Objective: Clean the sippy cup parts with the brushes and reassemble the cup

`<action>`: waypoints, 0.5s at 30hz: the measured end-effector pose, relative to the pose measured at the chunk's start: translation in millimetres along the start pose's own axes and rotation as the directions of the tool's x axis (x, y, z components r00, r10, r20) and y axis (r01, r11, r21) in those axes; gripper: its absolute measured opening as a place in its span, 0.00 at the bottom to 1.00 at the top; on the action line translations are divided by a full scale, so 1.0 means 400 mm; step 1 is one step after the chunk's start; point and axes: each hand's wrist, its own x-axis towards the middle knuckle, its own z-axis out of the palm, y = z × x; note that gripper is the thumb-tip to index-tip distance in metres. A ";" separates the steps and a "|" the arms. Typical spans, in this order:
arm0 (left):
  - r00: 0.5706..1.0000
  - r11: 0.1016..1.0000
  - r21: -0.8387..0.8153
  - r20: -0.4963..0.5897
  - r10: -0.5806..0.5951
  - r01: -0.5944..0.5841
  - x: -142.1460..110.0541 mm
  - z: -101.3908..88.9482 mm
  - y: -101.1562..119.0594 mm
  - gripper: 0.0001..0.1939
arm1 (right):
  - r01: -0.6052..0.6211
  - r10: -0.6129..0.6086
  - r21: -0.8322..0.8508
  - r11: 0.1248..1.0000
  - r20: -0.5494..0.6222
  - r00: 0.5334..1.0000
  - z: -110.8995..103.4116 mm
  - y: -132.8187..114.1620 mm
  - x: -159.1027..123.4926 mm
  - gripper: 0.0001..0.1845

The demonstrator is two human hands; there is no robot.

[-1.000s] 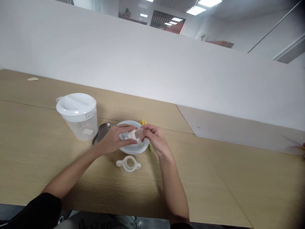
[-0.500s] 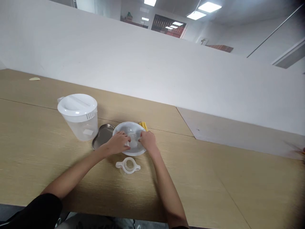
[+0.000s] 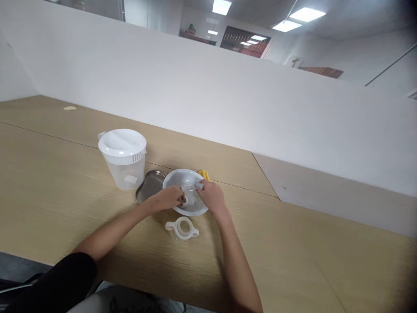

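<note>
While reaching into one glossy white bowl (image 3: 181,176) on the table (image 3: 293,248), is curling fingers of left hand (image 3: 170,198) tightly beside one white piece (image 3: 184,202) and of right hand (image 3: 213,198) loosely near clear plastic (image 3: 193,191), leaving both holds unclear. Is facing one metal tray (image 3: 152,185), one two-handled cup (image 3: 184,227), one pitcher (image 3: 123,163) bearing one unreadable label (image 3: 130,178).

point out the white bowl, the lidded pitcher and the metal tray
White bowl (image 3: 184,175): head view, on its far inner wall.
Lidded pitcher (image 3: 122,169): head view, on its clear body, just below the lid.
Metal tray (image 3: 150,186): head view, on its bare floor.
</note>
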 end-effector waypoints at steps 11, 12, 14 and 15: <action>0.678 0.939 -0.258 -0.734 -0.037 -0.228 -0.208 -0.298 0.073 0.14 | 0.129 -0.019 0.406 0.905 -0.265 0.964 -0.101 0.047 -0.088 0.17; 0.487 0.941 -0.258 -0.865 -0.123 -0.219 -0.229 -0.330 0.042 0.14 | 0.147 -0.016 0.429 0.891 -0.294 0.956 -0.108 0.054 -0.096 0.18; 0.006 0.947 -0.243 -0.969 -0.247 -0.210 -0.251 -0.375 -0.062 0.15 | 0.178 -0.017 0.454 0.873 -0.337 0.941 -0.122 0.065 -0.110 0.19; -0.187 0.949 -0.256 -0.939 -0.289 -0.184 -0.256 -0.388 -0.127 0.14 | 0.191 -0.020 0.460 0.867 -0.352 0.936 -0.128 0.071 -0.116 0.20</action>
